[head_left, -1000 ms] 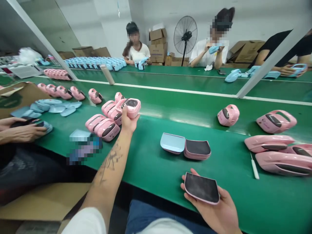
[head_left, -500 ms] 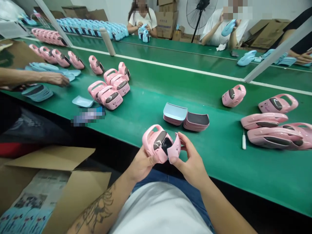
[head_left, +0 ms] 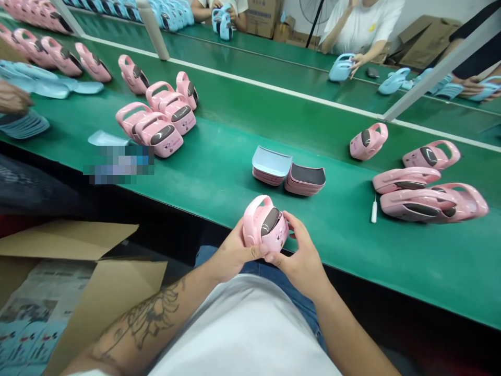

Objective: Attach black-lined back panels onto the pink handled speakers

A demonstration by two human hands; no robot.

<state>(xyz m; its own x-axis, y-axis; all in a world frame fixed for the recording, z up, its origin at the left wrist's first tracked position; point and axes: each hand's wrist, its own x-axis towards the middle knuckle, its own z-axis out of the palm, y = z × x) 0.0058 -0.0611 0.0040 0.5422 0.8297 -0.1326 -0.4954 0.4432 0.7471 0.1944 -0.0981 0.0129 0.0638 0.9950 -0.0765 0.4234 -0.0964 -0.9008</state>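
Pink plastic handled case [head_left: 266, 224] is held between both hands just above the near edge of the green worktop [head_left: 352, 256], its loop handle up and a dark oval panel on top. The left hand [head_left: 235, 245] cups its near side, and the right hand [head_left: 301, 261] curls around the other side, fingers pressed to the shell; the hands seem to be seating its halves together. Farther off lie stacked blue shells [head_left: 272, 162] and dark-lined pink shells [head_left: 305, 180]. To the right, a small white-handled tool [head_left: 374, 210] lies beside larger pink shells [head_left: 426, 201].
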